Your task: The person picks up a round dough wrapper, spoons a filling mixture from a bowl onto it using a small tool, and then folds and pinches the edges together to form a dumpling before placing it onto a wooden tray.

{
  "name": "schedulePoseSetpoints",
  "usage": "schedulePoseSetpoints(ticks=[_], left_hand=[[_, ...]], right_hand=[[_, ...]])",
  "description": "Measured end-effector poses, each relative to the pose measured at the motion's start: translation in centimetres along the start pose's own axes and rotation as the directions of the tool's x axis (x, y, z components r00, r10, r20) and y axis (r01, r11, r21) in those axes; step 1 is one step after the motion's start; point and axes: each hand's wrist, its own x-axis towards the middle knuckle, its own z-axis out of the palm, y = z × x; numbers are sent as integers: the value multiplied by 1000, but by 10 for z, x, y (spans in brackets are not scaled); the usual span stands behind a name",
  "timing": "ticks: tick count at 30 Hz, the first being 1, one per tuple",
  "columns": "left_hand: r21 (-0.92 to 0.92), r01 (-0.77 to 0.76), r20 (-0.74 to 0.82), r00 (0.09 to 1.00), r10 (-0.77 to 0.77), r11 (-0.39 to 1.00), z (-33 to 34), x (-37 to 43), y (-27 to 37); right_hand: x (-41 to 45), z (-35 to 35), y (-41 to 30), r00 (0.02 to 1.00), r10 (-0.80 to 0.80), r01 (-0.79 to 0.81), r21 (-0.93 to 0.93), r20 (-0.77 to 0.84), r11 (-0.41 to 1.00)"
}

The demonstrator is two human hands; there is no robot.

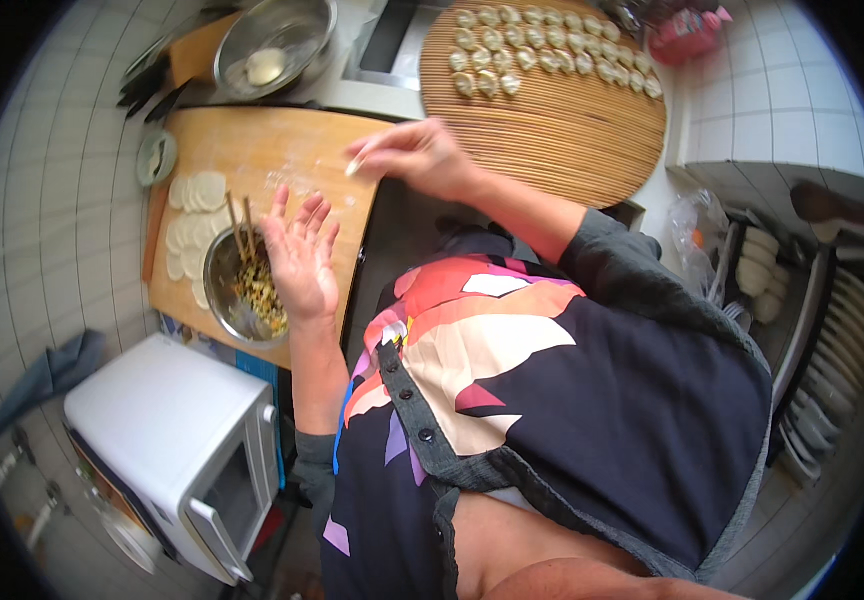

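Observation:
My right hand (pixel 420 154) is above the right edge of the wooden board (pixel 252 139). It pinches a small pale dumpling (pixel 354 166), partly blurred and mostly hidden by the fingers. Palm up and fingers spread, my left hand (pixel 300 262) holds nothing. Beside it stands a metal bowl (pixel 209 289) of chopped filling (pixel 261 294), with a pair of wooden chopsticks (pixel 238 225) upright in it. Flat round dough wrappers (pixel 208 190) lie overlapping along the board's left side. Rows of folded dumplings (pixel 525 58) cover the far part of a round slatted tray (pixel 552 142).
A large metal bowl (pixel 312 30) with a dough ball (pixel 265 66) stands behind the board. A small bowl (pixel 156 157) sits by the tiled wall. A white microwave-like appliance (pixel 169 397) is at lower left. Plates (pixel 822 397) fill a rack at right, near a plastic bag (pixel 698 232).

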Motion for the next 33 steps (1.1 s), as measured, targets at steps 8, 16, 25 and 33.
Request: schedulePoseSetpoints(ticks=[8,16,25,33], left_hand=[[34,57,70,996,-60,998,-7,1,-4],[105,55,83,994,-64,993,4,0,-2],[16,72,-22,997,-72,997,-18,-11,-17],[-64,13,-96,995,-19,998,-29,-27,-13]], right_hand=[[-35,-222,61,496,-6,90,45,-869,995],[-5,-243,84,321,-254,-163,-318,-912,934],[6,-262,98,493,-442,-423,-651,-749,631],[12,-235,83,442,-671,-391,-802,-595,452]])
